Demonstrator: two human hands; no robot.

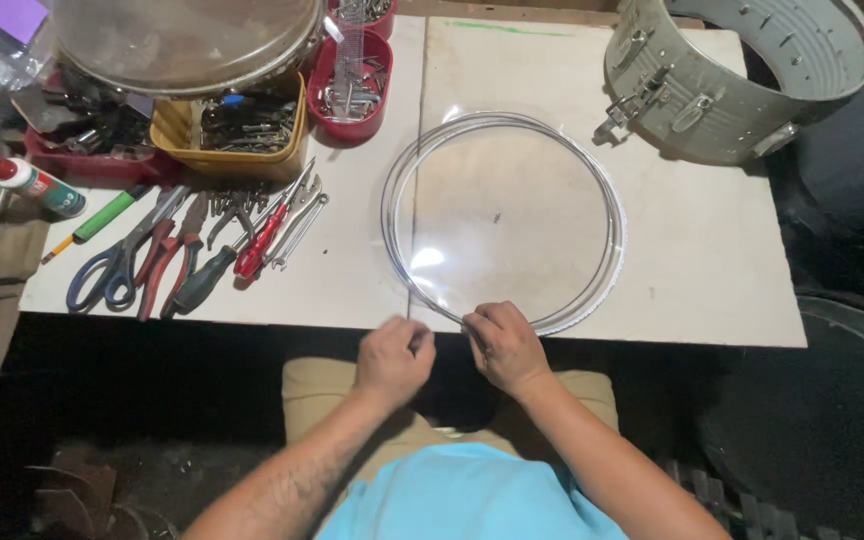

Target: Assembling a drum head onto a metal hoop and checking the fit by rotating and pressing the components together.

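The clear drumhead [507, 220] lies flat on the white surface [712, 290], its near rim at the surface's near edge. Far left sit scissors [112, 265], pliers [177, 255] and a yellow tray [237, 150]. The left hand [394, 357] is curled at the near edge; the right hand [505, 345] pinches the rim. A grey drum shell [742, 75] stands far right.

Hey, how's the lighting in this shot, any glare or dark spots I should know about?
Head view: the white tabletop is brightly and evenly lit; a small glare patch sits on the clear round drum head near the left hand and right hand; everything below the table edge and at the right falls into deep shadow.
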